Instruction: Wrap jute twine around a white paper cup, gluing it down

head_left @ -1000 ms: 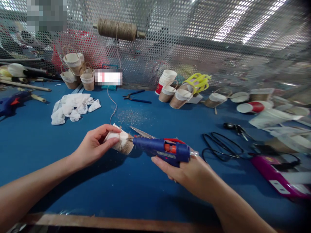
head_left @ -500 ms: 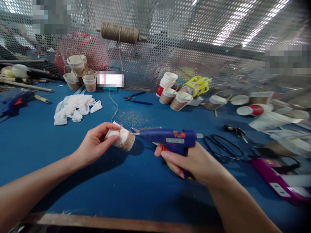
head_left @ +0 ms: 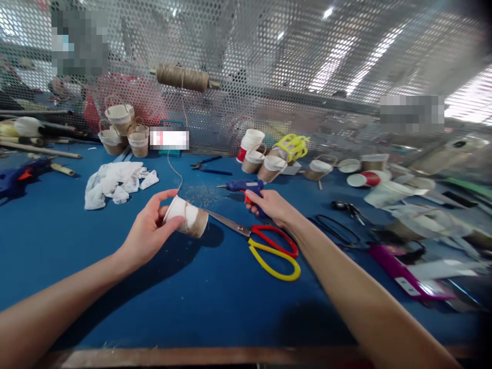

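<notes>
Blue glue gun (head_left: 245,185) in right hand (head_left: 269,205); left hand (head_left: 148,230) grips cup (head_left: 191,217)

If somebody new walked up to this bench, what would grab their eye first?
Probably the big scissors, with one red and one yellow handle, lying near the middle of the blue tabletop. Just beyond them, the right hand holds a blue glue gun; to their left, the left hand holds a white cup partly wrapped in twine.
</notes>
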Motion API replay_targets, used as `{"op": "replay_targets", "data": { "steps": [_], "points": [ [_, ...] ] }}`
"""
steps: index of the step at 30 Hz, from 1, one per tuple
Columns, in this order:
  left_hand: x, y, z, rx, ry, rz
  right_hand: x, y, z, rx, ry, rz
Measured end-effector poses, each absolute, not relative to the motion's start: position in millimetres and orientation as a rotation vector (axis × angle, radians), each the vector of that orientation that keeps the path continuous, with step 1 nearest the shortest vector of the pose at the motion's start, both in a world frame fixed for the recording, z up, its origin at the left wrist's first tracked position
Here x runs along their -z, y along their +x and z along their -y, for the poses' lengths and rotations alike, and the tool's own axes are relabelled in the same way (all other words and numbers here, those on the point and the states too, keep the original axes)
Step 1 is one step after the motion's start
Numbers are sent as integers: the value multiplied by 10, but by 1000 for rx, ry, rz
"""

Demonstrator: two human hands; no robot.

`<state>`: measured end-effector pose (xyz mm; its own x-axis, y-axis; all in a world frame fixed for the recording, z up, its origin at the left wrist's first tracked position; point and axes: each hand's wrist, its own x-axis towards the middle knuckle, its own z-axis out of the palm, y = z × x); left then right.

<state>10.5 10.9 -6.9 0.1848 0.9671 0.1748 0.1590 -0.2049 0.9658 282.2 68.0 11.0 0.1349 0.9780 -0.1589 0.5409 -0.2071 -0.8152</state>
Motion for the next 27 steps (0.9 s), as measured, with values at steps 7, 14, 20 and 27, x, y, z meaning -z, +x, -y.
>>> {"op": "replay_targets", "data": {
  "steps": [7,14,20,27],
  "points": [
    [79,104,-96,-1121,1618,-1047,-75,2833,-798,-638,-1930,1596],
    [79,104,-7,-1051,1744,-943,-292,2305,-471,-1113,-1659,1832],
    [99,91,43,-1005,1895,-899,-207,1928,-278,-1816,-1142,1344],
    [76,115,35,-967,1772,-962,-206,1965,-281,-1716,-1090,1089]
  ]
}}
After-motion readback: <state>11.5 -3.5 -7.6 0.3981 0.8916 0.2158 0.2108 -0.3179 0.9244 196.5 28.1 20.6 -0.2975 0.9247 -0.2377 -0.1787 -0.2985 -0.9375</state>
